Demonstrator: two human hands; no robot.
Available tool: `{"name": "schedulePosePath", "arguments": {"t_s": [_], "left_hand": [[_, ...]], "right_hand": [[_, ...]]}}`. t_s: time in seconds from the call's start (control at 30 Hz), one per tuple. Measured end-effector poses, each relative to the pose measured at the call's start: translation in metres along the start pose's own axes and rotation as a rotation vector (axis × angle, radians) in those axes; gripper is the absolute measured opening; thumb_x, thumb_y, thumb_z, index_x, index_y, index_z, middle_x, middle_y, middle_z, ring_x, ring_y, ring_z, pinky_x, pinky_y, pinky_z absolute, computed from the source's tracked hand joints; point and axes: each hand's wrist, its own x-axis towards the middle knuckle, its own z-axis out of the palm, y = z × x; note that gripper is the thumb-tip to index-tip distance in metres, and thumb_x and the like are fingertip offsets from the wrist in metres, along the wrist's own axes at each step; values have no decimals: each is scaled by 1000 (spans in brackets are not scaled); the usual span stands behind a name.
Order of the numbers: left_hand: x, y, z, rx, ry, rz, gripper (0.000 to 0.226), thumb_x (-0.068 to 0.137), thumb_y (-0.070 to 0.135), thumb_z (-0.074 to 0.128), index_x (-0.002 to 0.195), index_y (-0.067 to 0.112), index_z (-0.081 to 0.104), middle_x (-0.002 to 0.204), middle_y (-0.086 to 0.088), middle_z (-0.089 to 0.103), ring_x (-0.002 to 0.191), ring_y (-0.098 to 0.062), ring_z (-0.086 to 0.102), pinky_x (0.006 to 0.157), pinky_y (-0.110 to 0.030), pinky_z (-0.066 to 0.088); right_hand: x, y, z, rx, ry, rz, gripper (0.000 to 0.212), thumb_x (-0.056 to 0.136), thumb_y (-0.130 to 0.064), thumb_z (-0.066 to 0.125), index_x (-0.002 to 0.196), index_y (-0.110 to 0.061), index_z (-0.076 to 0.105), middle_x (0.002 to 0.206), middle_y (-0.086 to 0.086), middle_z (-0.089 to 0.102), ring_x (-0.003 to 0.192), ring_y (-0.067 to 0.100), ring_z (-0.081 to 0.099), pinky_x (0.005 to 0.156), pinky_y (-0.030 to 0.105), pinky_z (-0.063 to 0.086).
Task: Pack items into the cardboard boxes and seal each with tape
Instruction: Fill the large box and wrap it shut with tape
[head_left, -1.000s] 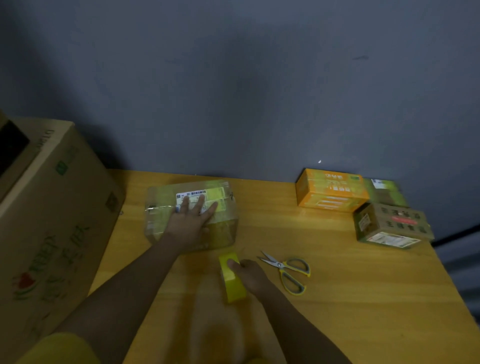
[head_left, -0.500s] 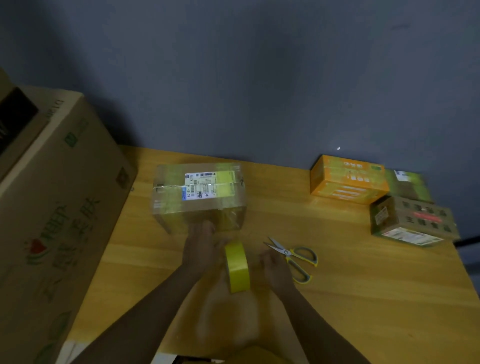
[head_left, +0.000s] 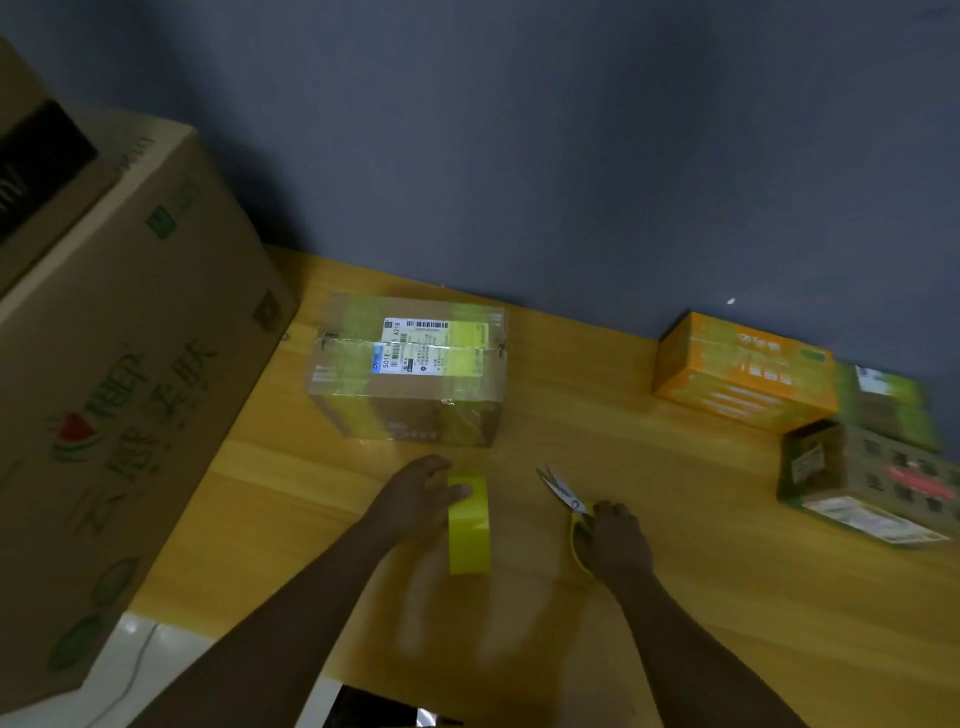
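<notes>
A small cardboard box (head_left: 410, 374) wrapped in yellow tape, with a white shipping label on top, sits on the wooden table (head_left: 727, 571) near the wall. In front of it a roll of yellow tape (head_left: 469, 535) stands on edge, and my left hand (head_left: 415, 499) holds it with the thumb over its rim. To the right, my right hand (head_left: 613, 540) curls over the yellow handles of the scissors (head_left: 563, 493), whose blades point away towards the box.
A large printed cardboard carton (head_left: 119, 395) fills the left side. At the far right stand an orange box (head_left: 743, 374), a green box (head_left: 888, 400) behind it and a brown printed box (head_left: 872, 483). A grey wall backs the table.
My left hand left the top of the taped box and took the tape roll. My right hand let go of the roll and moved right onto the scissors' handles.
</notes>
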Motion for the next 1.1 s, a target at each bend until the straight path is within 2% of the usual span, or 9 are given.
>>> {"name": "schedulePosePath", "arguments": {"t_s": [0.1, 0.17, 0.23, 0.3, 0.53, 0.6, 0.73, 0.93, 1.1], "left_hand": [[-2, -1, 0, -92, -25, -28, 37, 84, 27, 73, 116, 15, 61, 123, -4, 58, 115, -21, 56, 88, -29, 44], [-4, -3, 0, -127, -26, -44, 33, 82, 28, 74, 111, 20, 59, 121, -1, 58, 114, -21, 57, 85, -29, 46], [-6, -1, 0, -139, -37, -31, 35, 82, 27, 74, 113, 18, 59, 119, -1, 58, 110, -19, 58, 78, -24, 47], [-8, 1, -1, -119, -50, -16, 40, 84, 25, 73, 119, 12, 58, 117, -2, 57, 104, -17, 58, 73, -22, 45], [-2, -3, 3, -158, -59, -5, 42, 85, 20, 72, 123, 7, 57, 115, -3, 56, 101, -17, 58, 67, -17, 44], [-2, -2, 3, -155, -54, 2, 43, 84, 20, 73, 122, 7, 58, 115, -4, 57, 99, -17, 58, 71, -21, 44], [-1, -6, 1, -141, -64, 8, 46, 83, 23, 75, 123, 8, 58, 119, -4, 57, 107, -17, 56, 83, -25, 44], [5, -11, 2, -150, -98, 23, 49, 81, 24, 76, 123, 8, 58, 126, -5, 58, 114, -17, 55, 90, -27, 43], [8, -5, 0, -184, -127, 58, 28, 82, 10, 74, 102, 16, 55, 105, 4, 54, 103, -12, 52, 67, -7, 39]], "right_hand": [[1, -7, -30, 546, -166, -6, 25, 86, -25, 69, 100, -10, 54, 84, 9, 58, 80, 30, 63, 65, 34, 48], [-2, -12, -47, 844, -275, 41, 34, 71, -14, 83, 85, -15, 52, 68, -1, 44, 63, 21, 53, 53, 25, 43], [-7, -21, -66, 594, -259, -66, 34, 79, -23, 76, 96, -24, 47, 79, -7, 49, 78, 17, 52, 62, 18, 42], [-8, -26, -84, 350, -273, -198, 31, 87, -35, 68, 103, -25, 44, 92, -4, 56, 85, 18, 53, 69, 24, 40], [5, -63, -132, 27, -571, -298, 28, 99, -42, 48, 110, -18, 39, 84, -1, 43, 66, 14, 37, 56, 32, 28], [10, -72, -137, -4, -577, -328, 23, 99, -41, 49, 96, -18, 47, 77, -1, 41, 61, 14, 34, 56, 33, 25], [19, -85, -137, -29, -594, -364, 44, 96, -43, 56, 61, -20, 43, 60, 1, 35, 55, 19, 29, 60, 34, 23], [22, -85, -130, 40, -420, -412, 28, 95, -33, 58, 74, -22, 43, 76, 0, 46, 66, 17, 39, 59, 32, 29], [21, -81, -128, 91, -328, -471, 37, 92, -24, 63, 66, -24, 36, 70, 3, 43, 66, 20, 39, 61, 32, 28]]}}
